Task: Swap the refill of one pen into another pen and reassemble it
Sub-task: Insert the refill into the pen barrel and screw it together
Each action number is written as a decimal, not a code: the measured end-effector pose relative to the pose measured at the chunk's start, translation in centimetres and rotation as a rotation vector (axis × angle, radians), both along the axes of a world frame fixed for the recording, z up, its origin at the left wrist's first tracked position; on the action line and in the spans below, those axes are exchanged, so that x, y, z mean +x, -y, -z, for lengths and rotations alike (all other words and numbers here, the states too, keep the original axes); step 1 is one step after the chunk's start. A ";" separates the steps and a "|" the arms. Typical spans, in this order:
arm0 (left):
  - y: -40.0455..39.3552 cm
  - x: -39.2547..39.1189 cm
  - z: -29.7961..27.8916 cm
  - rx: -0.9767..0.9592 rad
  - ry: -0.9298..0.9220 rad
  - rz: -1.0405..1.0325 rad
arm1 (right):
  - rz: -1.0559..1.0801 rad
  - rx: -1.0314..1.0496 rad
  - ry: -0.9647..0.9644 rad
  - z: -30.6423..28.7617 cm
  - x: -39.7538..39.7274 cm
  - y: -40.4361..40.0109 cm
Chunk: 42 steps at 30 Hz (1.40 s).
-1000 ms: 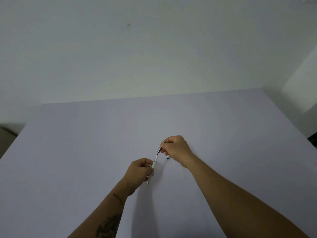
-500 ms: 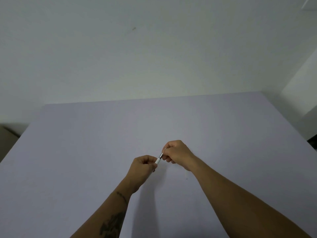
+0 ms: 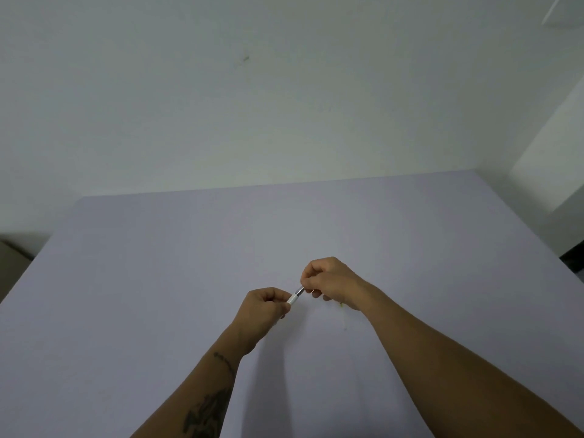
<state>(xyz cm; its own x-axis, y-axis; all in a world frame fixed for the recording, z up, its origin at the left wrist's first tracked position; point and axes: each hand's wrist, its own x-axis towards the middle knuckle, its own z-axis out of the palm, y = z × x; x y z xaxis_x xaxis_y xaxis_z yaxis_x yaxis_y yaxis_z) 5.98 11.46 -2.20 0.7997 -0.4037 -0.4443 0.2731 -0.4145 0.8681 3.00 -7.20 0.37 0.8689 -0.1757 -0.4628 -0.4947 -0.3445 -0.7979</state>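
A white pen (image 3: 293, 298) with a dark metallic tip section spans the small gap between my two hands, above the middle of the pale lilac table (image 3: 158, 279). My left hand (image 3: 264, 308) grips the white barrel in a fist, hiding most of it. My right hand (image 3: 328, 281) pinches the dark tip end with its fingertips. Just below my right wrist, a thin pale piece with a yellowish end (image 3: 343, 314) lies on the table, largely hidden by the arm; whether it is a refill or another pen part is unclear.
The table runs to a plain white wall (image 3: 284, 105) at the back. Its left and right edges drop off to the floor, with a dark object (image 3: 573, 259) past the right edge.
My hands have drawn closer together, so less of the pen shows between them. The small dark piece seen on the table one second ago is hidden now.
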 end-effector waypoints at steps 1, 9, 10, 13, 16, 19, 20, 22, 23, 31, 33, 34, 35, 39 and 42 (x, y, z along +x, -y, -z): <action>0.0 0.0 -0.1 -0.002 -0.005 0.005 | -0.004 -0.022 0.007 0.1 -0.1 -0.1; -0.1 -0.2 -0.3 -0.001 -0.045 0.029 | 0.039 0.047 0.046 0.3 -0.4 0.0; -0.2 -0.1 -0.3 0.001 -0.048 0.026 | 0.039 0.067 0.044 0.2 -0.5 0.2; -0.3 -0.1 -0.3 0.011 -0.044 0.030 | 0.027 0.032 0.023 0.2 -0.8 0.2; -0.2 -0.4 -0.3 0.009 -0.039 0.035 | 0.023 -0.057 0.014 0.5 -1.1 -0.3; -0.1 -0.6 -0.4 0.006 -0.038 0.031 | 0.048 -0.044 0.004 0.4 -1.0 -0.5; -0.1 -0.6 -0.4 0.006 -0.038 0.030 | 0.054 -0.020 0.000 0.3 -1.0 -0.4; -0.2 -0.7 -0.5 0.008 -0.042 0.028 | 0.059 0.037 0.002 0.1 -1.0 -0.2; -0.2 -0.7 -0.5 0.008 -0.046 0.029 | 0.055 0.051 0.008 0.1 -1.0 -0.1; -0.5 -1.1 -0.3 0.043 -0.042 0.054 | 0.006 -0.143 0.010 1.4 -1.6 -0.9; -0.4 -1.2 -0.2 0.035 -0.050 0.047 | 0.029 -0.133 0.005 1.6 -1.9 -1.1; -0.4 -1.3 -0.2 0.026 -0.056 0.040 | 0.052 -0.111 0.002 1.6 -2.0 -1.1; -0.3 -1.3 -0.2 0.017 -0.060 0.034 | 0.070 -0.074 -0.001 1.5 -2.1 -1.1; -0.3 -1.2 0.0 -0.005 -0.075 0.009 | 0.136 0.163 0.007 1.0 -2.1 -0.7; -0.1 -1.2 0.0 -0.058 -0.124 0.000 | 0.176 0.241 0.012 0.7 -2.2 -0.6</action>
<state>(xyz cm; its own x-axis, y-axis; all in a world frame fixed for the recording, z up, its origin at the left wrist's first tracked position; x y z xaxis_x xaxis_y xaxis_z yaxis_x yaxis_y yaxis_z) 4.77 11.52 -2.19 0.7397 -0.4318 -0.5162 0.3799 -0.3651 0.8499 0.76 -6.58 -0.34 0.8406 -0.2104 -0.4991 -0.5198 -0.0540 -0.8526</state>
